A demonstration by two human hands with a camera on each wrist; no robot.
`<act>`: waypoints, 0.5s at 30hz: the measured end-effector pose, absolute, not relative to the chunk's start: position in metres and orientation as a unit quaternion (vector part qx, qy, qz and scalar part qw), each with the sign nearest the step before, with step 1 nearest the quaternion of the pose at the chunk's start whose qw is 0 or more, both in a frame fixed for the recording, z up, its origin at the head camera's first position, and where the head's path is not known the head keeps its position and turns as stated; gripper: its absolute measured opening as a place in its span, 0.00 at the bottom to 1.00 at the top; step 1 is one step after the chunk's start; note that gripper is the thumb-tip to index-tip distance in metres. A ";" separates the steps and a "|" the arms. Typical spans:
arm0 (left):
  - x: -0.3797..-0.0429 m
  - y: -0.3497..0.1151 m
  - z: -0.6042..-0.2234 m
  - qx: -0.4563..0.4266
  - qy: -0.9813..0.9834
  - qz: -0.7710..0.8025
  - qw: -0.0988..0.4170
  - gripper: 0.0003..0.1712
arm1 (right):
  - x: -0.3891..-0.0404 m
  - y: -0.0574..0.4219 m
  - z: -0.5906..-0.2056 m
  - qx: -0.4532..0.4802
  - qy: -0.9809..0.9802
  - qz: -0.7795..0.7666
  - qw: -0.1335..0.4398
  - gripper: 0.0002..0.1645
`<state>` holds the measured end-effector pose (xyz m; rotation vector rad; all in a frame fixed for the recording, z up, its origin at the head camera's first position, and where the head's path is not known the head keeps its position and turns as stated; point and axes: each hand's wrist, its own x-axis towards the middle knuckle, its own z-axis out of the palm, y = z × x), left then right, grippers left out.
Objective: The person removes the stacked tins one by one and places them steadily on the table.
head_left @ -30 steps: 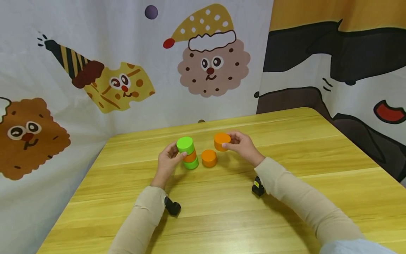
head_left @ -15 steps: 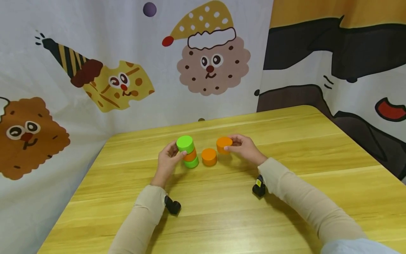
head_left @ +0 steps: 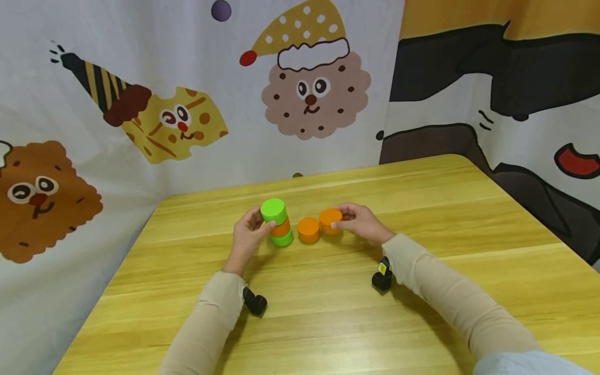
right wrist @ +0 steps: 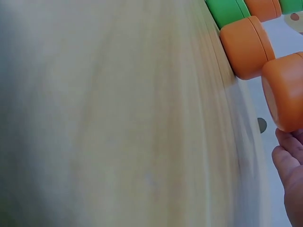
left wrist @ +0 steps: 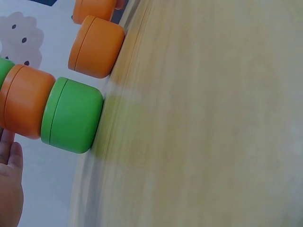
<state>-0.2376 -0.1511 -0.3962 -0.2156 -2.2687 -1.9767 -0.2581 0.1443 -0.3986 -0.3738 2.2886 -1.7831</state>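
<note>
A stack of three short cylinders stands on the table: a green cylinder (left wrist: 73, 116) at the bottom, an orange one (left wrist: 28, 101) in the middle and a green one (head_left: 274, 211) on top. My left hand (head_left: 246, 235) grips the stack's upper part, thumb at the front of the top green cylinder. Right of the stack, a lone orange cylinder (head_left: 309, 230) sits on the table. My right hand (head_left: 363, 223) pinches another orange cylinder (head_left: 330, 221) by its right side. It is raised off the table, its underside showing in the right wrist view, close beside the lone one.
The wooden table (head_left: 319, 312) reaches back to a hanging cloth (head_left: 197, 67) printed with cartoon biscuits. Black wrist devices hang under both cuffs, the left device (head_left: 254, 302) and the right device (head_left: 382, 276) both close over the table.
My right hand has lowered its orange cylinder, shifting slightly right and then down beside the lone orange one. My left hand and the stack have stayed in place.
</note>
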 end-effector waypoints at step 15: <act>-0.238 -0.150 -0.396 -0.076 -0.750 -0.654 0.068 0.28 | -0.263 0.149 -0.412 -0.106 0.795 -0.586 0.116 0.29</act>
